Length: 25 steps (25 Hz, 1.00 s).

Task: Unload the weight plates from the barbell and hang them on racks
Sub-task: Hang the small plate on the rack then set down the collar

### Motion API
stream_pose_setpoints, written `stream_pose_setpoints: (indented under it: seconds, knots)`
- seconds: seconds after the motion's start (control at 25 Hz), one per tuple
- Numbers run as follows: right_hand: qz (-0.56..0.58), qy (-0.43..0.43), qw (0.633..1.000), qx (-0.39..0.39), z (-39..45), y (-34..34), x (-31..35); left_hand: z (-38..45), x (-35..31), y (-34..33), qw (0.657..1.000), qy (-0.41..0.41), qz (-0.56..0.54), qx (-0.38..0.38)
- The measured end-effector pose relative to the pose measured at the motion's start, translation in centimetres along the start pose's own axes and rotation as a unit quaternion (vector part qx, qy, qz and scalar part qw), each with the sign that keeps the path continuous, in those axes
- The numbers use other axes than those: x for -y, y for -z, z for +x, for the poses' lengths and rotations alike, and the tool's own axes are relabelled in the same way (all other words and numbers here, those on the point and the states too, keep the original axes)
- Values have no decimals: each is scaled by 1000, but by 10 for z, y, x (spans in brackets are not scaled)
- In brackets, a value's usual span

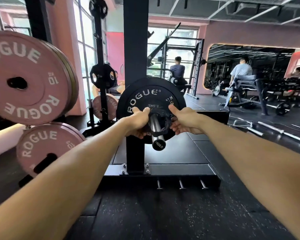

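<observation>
Both my hands are on the small black plate (160, 116) on the barbell sleeve (156, 130): left hand (139, 121) grips its 9 o'clock edge, right hand (184, 121) its 3 o'clock edge; fingertips are hidden behind it, and the lettering's too blurry to read.

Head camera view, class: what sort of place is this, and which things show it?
Most likely a gym's weights area. A barbell sleeve carries black Rogue plates, pink 10 kg plates hang on storage pegs, and exercise machines stand behind.
</observation>
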State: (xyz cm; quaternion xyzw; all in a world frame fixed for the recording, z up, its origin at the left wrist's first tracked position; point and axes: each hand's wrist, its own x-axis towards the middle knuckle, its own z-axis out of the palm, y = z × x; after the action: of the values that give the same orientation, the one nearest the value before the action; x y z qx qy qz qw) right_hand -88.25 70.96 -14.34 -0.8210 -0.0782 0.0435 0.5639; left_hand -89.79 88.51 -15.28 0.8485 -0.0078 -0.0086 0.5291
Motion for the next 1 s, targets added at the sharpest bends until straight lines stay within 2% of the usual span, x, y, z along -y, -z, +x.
stream_pose_setpoints:
  seconds: [0.12, 0.28, 0.64, 0.84, 1.0]
  knots:
    - [-22, -38, 998, 37, -12, -9, -14, -13, 19, -4, 999, 38, 1, 11]
    - [2, -61, 997, 51, -18, -20, -37, -21, 40, -20, 998, 55, -2, 33]
    - [68, -67, 995, -15, -1, -28, -82, -3, 70, -48, 998, 14, -62, 31]
    - [123, -52, 989, -64, 24, -35, -92, 24, 78, -51, 996, -1, -84, -10]
    - [127, -72, 987, -64, 51, -33, -93, 51, 76, -48, 994, 12, -107, 1]
